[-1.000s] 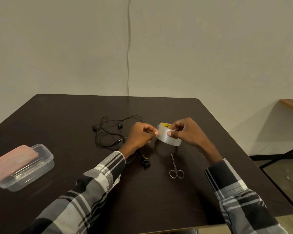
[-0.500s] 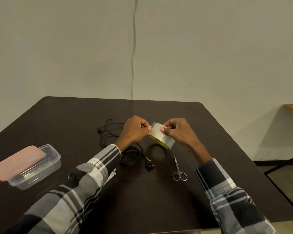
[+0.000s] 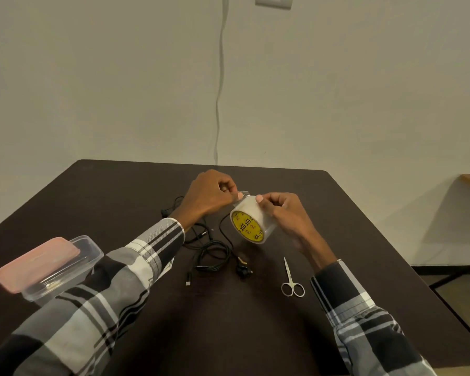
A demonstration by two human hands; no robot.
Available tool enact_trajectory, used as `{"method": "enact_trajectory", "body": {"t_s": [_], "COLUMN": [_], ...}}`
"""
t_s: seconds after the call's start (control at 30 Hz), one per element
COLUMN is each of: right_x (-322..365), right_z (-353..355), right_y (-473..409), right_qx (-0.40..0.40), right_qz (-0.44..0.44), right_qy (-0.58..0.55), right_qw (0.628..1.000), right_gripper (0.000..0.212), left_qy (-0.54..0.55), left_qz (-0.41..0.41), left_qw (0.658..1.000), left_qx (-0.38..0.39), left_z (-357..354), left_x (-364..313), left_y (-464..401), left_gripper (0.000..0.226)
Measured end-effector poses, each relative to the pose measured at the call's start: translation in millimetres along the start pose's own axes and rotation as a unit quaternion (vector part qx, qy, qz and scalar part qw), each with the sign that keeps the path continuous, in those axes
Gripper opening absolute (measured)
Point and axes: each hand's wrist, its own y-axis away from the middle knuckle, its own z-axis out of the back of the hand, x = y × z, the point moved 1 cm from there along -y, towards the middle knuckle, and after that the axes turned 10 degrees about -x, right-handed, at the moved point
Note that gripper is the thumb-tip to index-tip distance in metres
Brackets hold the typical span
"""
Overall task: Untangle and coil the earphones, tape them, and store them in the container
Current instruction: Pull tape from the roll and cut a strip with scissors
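The right hand point(image 3: 285, 215) curls round a roll of clear tape point(image 3: 251, 222), held in the air with its yellow core facing the camera; the left hand point(image 3: 210, 194) pinches the loose tape end point(image 3: 242, 193) just above the roll, fingers curled tight; directly below the grip the black earphones point(image 3: 212, 253) lie tangled on the dark table point(image 3: 364, 226); small scissors point(image 3: 292, 282) lie below the right wrist; well left of both hands stands the clear container point(image 3: 65, 270), its pink lid point(image 3: 36, 263) resting askew on top.
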Motion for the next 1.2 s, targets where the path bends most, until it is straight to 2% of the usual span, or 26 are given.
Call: {"method": "enact_trajectory", "body": {"t_s": [0.27, 0.57, 0.77, 1.0, 1.2], "right_x": [-3.8, 0.0, -0.3, -2.4, -10.1], "right_z": [-0.3, -14.9, -20.8, -20.1, -15.5], "right_y": [2.4, -2.4, -2.3, -7.0, 2.1], "right_qx": [0.042, 0.001, -0.020, -0.058, -0.044], "right_qz": [-0.043, -0.020, -0.021, -0.015, -0.016], "right_qy": [-0.070, 0.011, 0.020, 0.054, 0.042], "right_qw": [0.996, 1.000, 0.999, 0.997, 0.998], "right_gripper": [0.018, 0.019, 0.024, 0.045, 0.037], "left_qy": [-0.012, -0.012, -0.026, -0.045, -0.071], "left_qz": [-0.001, -0.005, -0.022, -0.044, -0.048], "left_qw": [1.000, 0.999, 0.999, 0.997, 0.996], "left_qx": [-0.012, -0.038, -0.034, -0.044, -0.017], "left_z": [0.4, 4.8, 7.8, 9.4, 9.4], "left_x": [-2.3, -7.7, -16.0, -28.4, -27.6], "left_y": [-5.1, -6.2, -6.8, -16.7, -16.5], "left_gripper": [0.009, 0.013, 0.012, 0.012, 0.013]}}
